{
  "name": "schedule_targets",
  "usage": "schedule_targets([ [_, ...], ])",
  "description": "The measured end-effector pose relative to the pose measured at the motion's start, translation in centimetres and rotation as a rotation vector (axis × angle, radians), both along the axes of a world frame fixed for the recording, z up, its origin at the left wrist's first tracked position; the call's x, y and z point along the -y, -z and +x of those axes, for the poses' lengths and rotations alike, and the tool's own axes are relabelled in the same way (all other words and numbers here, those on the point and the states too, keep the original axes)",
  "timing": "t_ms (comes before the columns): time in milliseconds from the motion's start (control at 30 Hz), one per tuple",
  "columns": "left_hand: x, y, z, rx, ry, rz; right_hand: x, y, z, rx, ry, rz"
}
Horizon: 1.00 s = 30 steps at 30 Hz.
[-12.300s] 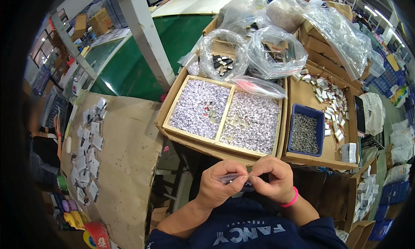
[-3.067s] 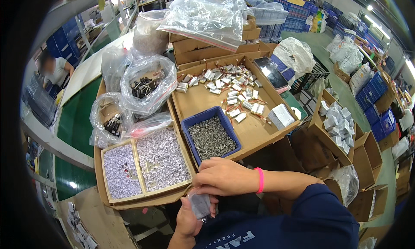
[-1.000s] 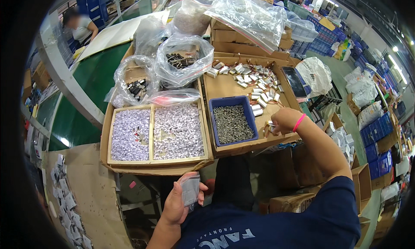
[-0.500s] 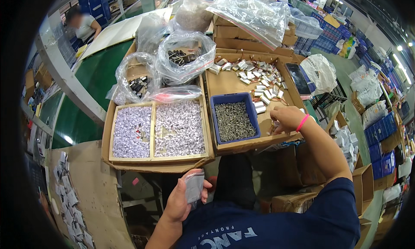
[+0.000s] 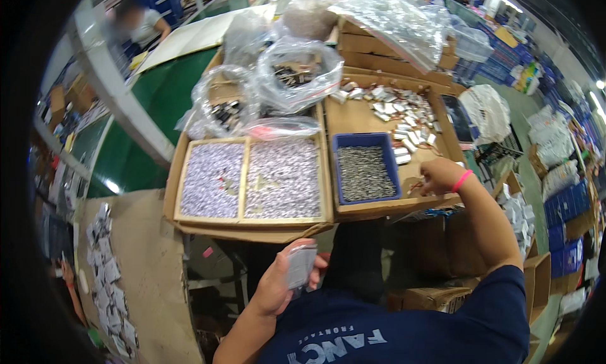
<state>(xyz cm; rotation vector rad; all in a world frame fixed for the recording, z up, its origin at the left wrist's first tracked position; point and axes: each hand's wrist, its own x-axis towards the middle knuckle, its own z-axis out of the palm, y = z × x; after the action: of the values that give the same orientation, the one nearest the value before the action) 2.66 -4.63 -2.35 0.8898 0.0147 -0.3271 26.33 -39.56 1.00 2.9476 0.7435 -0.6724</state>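
My left hand is closed around a small clear plastic bag with something flat and grey inside, held over my lap. To the right, my right hand reaches into a shallow cardboard tray, fingers bent down and drawn together near its front right corner. A small piece with reddish wires lies by those fingertips; whatever is between them is hidden. Farther back in this tray are many silver battery packs with thin wires. Left of my right hand stands a blue bin of small metal parts.
A divided wooden tray of tiny whitish pieces sits left of the bin. Behind it are open plastic bags with dark parts. Filled small bags lie on the cardboard-covered table at left. A phone lies at the tray's right edge.
The whole view has shifted, so the trays appear farther right and slightly higher. My left hand still holds the bag, and my right hand stays low in the same tray corner.
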Motion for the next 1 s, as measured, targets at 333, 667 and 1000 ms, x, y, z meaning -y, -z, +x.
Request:
schedule_targets([
  [333, -0.7, -0.2, 0.1, 0.191, -0.002, -0.032, -0.6, -3.6, -3.0, 0.275, 0.124, 0.0],
  [667, 0.1, -0.9, 0.2, 0.305, 0.103, 0.167, -14.4, -6.3, -11.7, 0.24, -0.36, 1.114],
  [1000, -1.1, -1.2, -0.6, 0.241, -0.015, 0.273, -18.2, -7.0, -12.0, 0.134, -0.585, 0.995],
])
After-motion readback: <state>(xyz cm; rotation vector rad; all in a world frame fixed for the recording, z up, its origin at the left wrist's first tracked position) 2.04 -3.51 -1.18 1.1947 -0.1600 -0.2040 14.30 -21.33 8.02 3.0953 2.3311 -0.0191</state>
